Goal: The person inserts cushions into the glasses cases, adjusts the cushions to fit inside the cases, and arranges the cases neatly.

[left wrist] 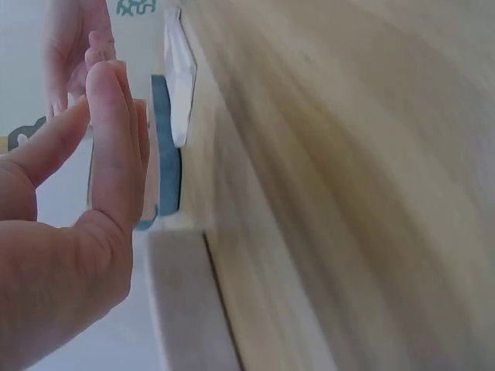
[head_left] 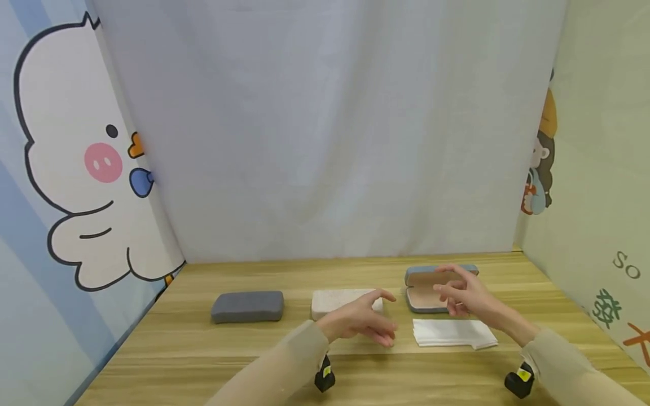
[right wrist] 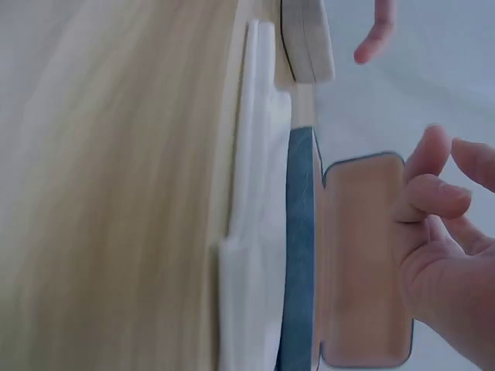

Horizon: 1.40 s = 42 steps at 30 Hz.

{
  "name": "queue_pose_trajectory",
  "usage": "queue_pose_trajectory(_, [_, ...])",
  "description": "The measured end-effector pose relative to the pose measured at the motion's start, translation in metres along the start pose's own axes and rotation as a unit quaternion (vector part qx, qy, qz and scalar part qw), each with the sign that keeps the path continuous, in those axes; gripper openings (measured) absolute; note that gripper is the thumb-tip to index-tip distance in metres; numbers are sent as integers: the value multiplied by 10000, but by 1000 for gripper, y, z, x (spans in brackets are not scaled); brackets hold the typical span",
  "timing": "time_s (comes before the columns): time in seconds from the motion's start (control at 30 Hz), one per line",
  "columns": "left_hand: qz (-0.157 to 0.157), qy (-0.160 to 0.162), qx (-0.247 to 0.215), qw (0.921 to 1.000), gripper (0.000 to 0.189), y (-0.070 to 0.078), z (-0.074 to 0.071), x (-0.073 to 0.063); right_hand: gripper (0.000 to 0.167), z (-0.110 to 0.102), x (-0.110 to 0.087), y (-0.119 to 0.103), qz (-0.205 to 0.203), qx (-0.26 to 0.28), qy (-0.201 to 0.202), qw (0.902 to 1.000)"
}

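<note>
My left hand [head_left: 361, 318] hovers in front of the cream glasses case [head_left: 325, 303], fingers extended and loosely bent, with nothing in them. The case looks closed, and the hand partly covers it. To the right, my right hand [head_left: 468, 294] is raised before a blue glasses case [head_left: 420, 300] that stands with its lid up. Pale pinkish lining [right wrist: 363, 263] shows inside it in the right wrist view. That hand's fingers are slightly bent and hold nothing. A folded white cloth or tissue [head_left: 449, 334] lies on the table just in front of the blue case.
A closed grey glasses case [head_left: 247, 307] lies at the left of the wooden table [head_left: 203, 366]. Behind the table hangs a pale curtain [head_left: 325, 141]. Printed panels stand on both sides, with a cartoon duck [head_left: 71, 169] on the left one.
</note>
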<state>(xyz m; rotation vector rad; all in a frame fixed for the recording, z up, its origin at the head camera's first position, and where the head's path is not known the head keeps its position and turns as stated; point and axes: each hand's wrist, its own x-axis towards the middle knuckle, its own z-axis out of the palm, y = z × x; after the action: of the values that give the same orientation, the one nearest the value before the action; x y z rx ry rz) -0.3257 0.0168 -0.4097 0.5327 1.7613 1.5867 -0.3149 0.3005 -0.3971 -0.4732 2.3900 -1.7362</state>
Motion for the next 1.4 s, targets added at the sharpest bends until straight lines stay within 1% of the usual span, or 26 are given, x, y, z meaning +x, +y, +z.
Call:
queue_pose_trajectory(0.13, [-358,211,-425,9982,60,-5,13,11,50,-12,-14,8,222,179,-100,9995])
queue_pose_trajectory(0.3, [-588,516,-889,9930,53,-9,26,21,32,-30,-29,16,443,324,-391,9977])
queue_pose_trajectory(0.33, [-619,556,-948,9920,52,-10,29,22,31,-34,-32,18,462,347,-466,9972])
queue_pose_trajectory(0.43, [-699,645,-1143,9889,51,-12,35,26,34,-44,-40,25,577,312,-648,9957])
queue_pose_trajectory(0.53, [-724,727,-1304,9861,48,-16,40,30,46,-53,-46,32,708,102,-828,9940])
queue_pose_trajectory(0.63, [-739,813,-1415,9838,45,-18,45,34,57,-60,-52,37,830,-207,-912,9922])
queue_pose_trajectory(0.73, [-793,896,-1426,9825,42,-19,48,38,58,-64,-57,40,930,-418,-947,9903])
queue_pose_trajectory(0.83, [-826,1038,-1353,9819,40,-18,51,40,54,-66,-60,41,1005,-527,-945,9890])
queue_pose_trajectory(0.93, [-793,1172,-1244,9821,35,-17,55,42,51,-65,-61,42,1069,-615,-925,9880])
queue_pose_trajectory(1.13, [-691,1361,-1091,9822,21,-15,62,44,43,-58,-61,43,977,-936,-833,9873])
queue_pose_trajectory(1.23, [-678,1420,-937,9831,19,-15,64,44,39,-54,-58,43,906,-1048,-772,9873])
queue_pose_trajectory(1.4, [-698,1381,-771,9849,11,-16,66,45,30,-50,-55,43,810,-1116,-745,9876])
